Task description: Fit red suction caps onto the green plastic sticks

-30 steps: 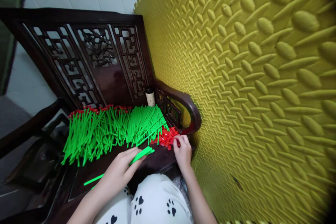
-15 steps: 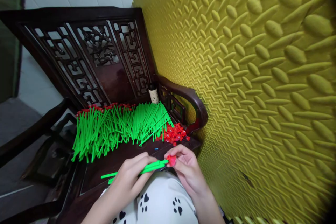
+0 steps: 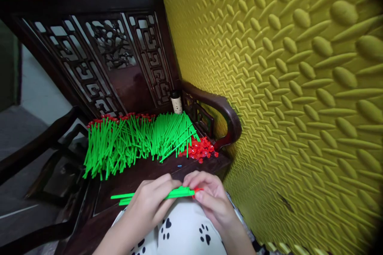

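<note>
A small bundle of green plastic sticks (image 3: 155, 196) lay level above the lap, clasped in the left hand (image 3: 149, 203). At its right end a red cap (image 3: 197, 189) was pinched between the fingertips of the right hand (image 3: 209, 197). Beyond, on the dark wooden chair seat (image 3: 143, 173), lay a heap of green sticks (image 3: 134, 141), a pile of red caps (image 3: 202, 149) beside it.

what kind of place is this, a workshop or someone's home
Most likely a home used for piecework: a carved dark wooden chair against a yellow padded wall, its seat piled with green sticks and red caps.
</note>
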